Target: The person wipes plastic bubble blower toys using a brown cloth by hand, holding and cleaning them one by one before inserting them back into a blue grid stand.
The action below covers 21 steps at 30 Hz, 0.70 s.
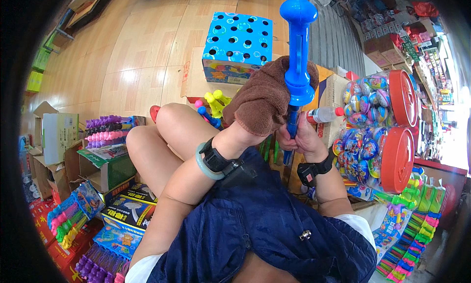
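A blue plastic toy sword-shaped bubble wand (298,58) stands out in front of me, its knobbed handle pointing away. My right hand (303,137) closes its fingers round the narrower shaft below the guard. A brown terry cloth (259,95) wraps my left hand (244,134); the fingers are hidden under it, and the cloth lies against the wand's handle. Beyond the cloth is a blue box (237,40) with rows of round holes in its top. Yellow toy wand handles (217,101) and a blue one lie beside my knee.
At right, two clear jars of wrapped balls with red lids (397,159) lie beside a plastic bottle (325,115). Bundles of coloured wands (415,246) are at lower right. Open cartons (106,172) and boxed toys (127,211) crowd the left side.
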Each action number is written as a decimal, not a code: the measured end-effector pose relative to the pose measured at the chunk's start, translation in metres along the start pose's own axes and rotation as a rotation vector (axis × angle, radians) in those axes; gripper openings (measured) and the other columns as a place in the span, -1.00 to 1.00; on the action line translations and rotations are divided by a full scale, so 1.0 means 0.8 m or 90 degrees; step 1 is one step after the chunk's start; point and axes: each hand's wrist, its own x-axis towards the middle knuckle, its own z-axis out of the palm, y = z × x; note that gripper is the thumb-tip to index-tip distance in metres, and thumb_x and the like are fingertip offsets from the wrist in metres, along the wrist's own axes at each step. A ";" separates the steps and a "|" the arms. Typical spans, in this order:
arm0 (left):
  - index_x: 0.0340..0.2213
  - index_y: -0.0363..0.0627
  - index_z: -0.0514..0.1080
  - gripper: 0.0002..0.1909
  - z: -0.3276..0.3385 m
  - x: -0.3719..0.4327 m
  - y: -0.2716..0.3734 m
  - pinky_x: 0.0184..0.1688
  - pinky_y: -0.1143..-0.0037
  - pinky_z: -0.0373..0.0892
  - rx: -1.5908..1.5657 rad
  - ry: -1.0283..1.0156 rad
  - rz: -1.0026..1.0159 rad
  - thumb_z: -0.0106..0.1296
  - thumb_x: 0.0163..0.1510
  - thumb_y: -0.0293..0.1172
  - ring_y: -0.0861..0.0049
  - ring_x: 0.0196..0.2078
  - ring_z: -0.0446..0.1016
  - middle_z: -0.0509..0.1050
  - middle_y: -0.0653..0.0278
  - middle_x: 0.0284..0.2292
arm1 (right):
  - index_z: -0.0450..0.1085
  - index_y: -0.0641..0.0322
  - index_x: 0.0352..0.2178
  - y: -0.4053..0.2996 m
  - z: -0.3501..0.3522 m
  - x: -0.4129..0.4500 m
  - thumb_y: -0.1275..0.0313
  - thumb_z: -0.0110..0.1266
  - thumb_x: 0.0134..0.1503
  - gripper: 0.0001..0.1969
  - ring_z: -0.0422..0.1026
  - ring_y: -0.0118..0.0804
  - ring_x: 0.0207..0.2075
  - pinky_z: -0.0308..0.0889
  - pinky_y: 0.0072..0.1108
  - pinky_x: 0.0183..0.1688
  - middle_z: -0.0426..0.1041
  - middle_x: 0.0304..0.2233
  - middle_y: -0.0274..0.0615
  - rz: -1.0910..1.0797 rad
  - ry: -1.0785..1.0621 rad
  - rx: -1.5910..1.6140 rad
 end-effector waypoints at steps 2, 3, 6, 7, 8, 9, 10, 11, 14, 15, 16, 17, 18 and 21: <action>-0.09 -0.22 0.30 -0.54 0.005 -0.001 0.001 -0.06 0.55 0.31 0.213 0.074 0.084 0.12 -0.08 -0.51 0.51 -0.16 0.39 0.39 0.25 -0.16 | 0.23 0.13 -0.59 -0.001 0.004 0.000 -0.36 -0.51 0.05 -0.26 -0.03 -0.57 -0.76 -0.12 -0.72 -0.70 0.06 -0.76 -0.41 0.010 0.028 -0.005; -0.16 -0.22 0.36 -0.56 0.010 0.001 0.003 -0.10 0.54 0.33 0.283 0.099 0.110 0.16 -0.15 -0.54 0.48 -0.21 0.42 0.44 0.24 -0.23 | 0.23 0.13 -0.59 0.000 0.003 -0.001 -0.36 -0.51 0.05 -0.26 -0.03 -0.57 -0.76 -0.12 -0.72 -0.70 0.06 -0.76 -0.41 0.010 0.029 -0.005; -0.17 -0.22 0.37 -0.58 0.027 0.006 0.012 -0.10 0.53 0.34 0.070 0.174 0.070 0.17 -0.16 -0.55 0.47 -0.21 0.43 0.45 0.26 -0.26 | 0.23 0.14 -0.59 0.001 -0.001 -0.001 -0.36 -0.50 0.05 -0.26 -0.01 -0.57 -0.77 -0.12 -0.72 -0.71 0.07 -0.77 -0.41 -0.007 0.032 -0.030; -0.18 -0.21 0.38 -0.59 0.026 0.007 0.013 -0.12 0.53 0.35 0.063 0.162 0.060 0.16 -0.15 -0.55 0.47 -0.22 0.44 0.45 0.25 -0.27 | 0.23 0.14 -0.61 0.001 -0.001 0.000 -0.37 -0.49 0.04 -0.25 0.00 -0.56 -0.79 -0.11 -0.71 -0.71 0.07 -0.78 -0.41 -0.005 0.019 -0.021; -0.19 -0.21 0.38 -0.61 0.025 0.007 0.015 -0.14 0.53 0.36 0.057 0.150 0.050 0.16 -0.13 -0.55 0.47 -0.23 0.45 0.46 0.24 -0.28 | 0.23 0.14 -0.62 0.000 -0.001 0.002 -0.38 -0.48 0.03 -0.25 0.00 -0.56 -0.80 -0.11 -0.71 -0.72 0.07 -0.80 -0.40 -0.004 0.006 -0.012; -0.20 -0.20 0.38 -0.63 0.025 0.007 0.015 -0.16 0.52 0.38 0.049 0.139 0.040 0.15 -0.12 -0.54 0.47 -0.24 0.46 0.46 0.23 -0.29 | 0.23 0.14 -0.62 0.001 -0.002 0.002 -0.38 -0.48 0.03 -0.25 0.00 -0.56 -0.80 -0.11 -0.71 -0.72 0.07 -0.80 -0.40 -0.003 0.007 -0.011; -0.20 -0.20 0.39 -0.65 0.023 0.008 0.015 -0.17 0.52 0.39 0.041 0.127 0.030 0.15 -0.10 -0.54 0.46 -0.25 0.47 0.47 0.22 -0.30 | 0.21 0.15 -0.65 0.002 -0.003 0.004 -0.39 -0.48 0.02 -0.24 0.00 -0.56 -0.81 -0.11 -0.71 -0.73 0.07 -0.81 -0.40 0.014 -0.026 -0.018; -0.21 -0.19 0.39 -0.66 0.020 0.009 0.013 -0.18 0.52 0.39 0.037 0.122 0.026 0.15 -0.10 -0.54 0.46 -0.26 0.47 0.47 0.22 -0.31 | 0.20 0.15 -0.68 0.003 -0.004 0.005 -0.40 -0.48 0.01 -0.23 -0.01 -0.56 -0.83 -0.12 -0.70 -0.74 0.07 -0.82 -0.40 0.031 -0.060 -0.026; -0.24 -0.18 0.38 -0.72 0.009 0.012 0.003 -0.22 0.51 0.42 -0.348 0.090 -0.148 0.12 -0.05 -0.53 0.50 -0.28 0.48 0.47 0.21 -0.31 | 0.17 0.16 -0.72 0.010 -0.009 0.006 -0.41 -0.48 0.00 -0.21 -0.04 -0.57 -0.84 -0.12 -0.70 -0.76 0.06 -0.83 -0.42 0.032 -0.117 0.003; -0.24 -0.18 0.38 -0.72 0.010 0.014 0.005 -0.22 0.51 0.42 -0.348 0.087 -0.146 0.12 -0.05 -0.53 0.50 -0.28 0.48 0.47 0.21 -0.31 | 0.17 0.16 -0.72 0.012 -0.011 0.006 -0.41 -0.48 0.00 -0.21 -0.04 -0.57 -0.84 -0.12 -0.70 -0.76 0.06 -0.83 -0.42 0.030 -0.116 0.000; -0.25 -0.18 0.38 -0.75 0.014 0.017 0.010 -0.22 0.50 0.42 -0.407 0.090 -0.157 0.11 -0.04 -0.53 0.51 -0.28 0.47 0.46 0.20 -0.31 | 0.16 0.17 -0.71 0.013 -0.013 0.007 -0.39 -0.48 0.01 -0.22 -0.03 -0.57 -0.84 -0.12 -0.71 -0.77 0.06 -0.83 -0.43 0.051 -0.155 0.057; -0.27 -0.19 0.37 -0.77 0.016 0.019 0.014 -0.22 0.49 0.43 -0.466 0.091 -0.168 0.10 -0.03 -0.53 0.53 -0.28 0.47 0.46 0.19 -0.32 | 0.15 0.17 -0.70 0.015 -0.015 0.007 -0.38 -0.47 0.02 -0.23 -0.03 -0.58 -0.84 -0.12 -0.71 -0.77 0.05 -0.83 -0.44 0.071 -0.193 0.113; -0.27 -0.19 0.37 -0.77 0.010 0.019 0.007 -0.22 0.49 0.43 -0.462 0.086 -0.159 0.10 -0.03 -0.53 0.53 -0.28 0.47 0.46 0.19 -0.32 | 0.15 0.17 -0.70 0.018 -0.017 0.010 -0.38 -0.47 0.02 -0.23 -0.03 -0.58 -0.84 -0.12 -0.71 -0.77 0.05 -0.83 -0.44 0.068 -0.199 0.104; -0.26 -0.20 0.36 -0.76 -0.015 0.022 -0.018 -0.22 0.51 0.42 -0.523 0.092 -0.177 0.09 -0.02 -0.53 0.55 -0.27 0.46 0.45 0.19 -0.31 | 0.15 0.10 -0.58 0.015 -0.012 0.009 -0.37 -0.47 0.02 -0.30 -0.03 -0.64 -0.80 -0.14 -0.76 -0.76 0.07 -0.78 -0.46 0.121 -0.188 0.157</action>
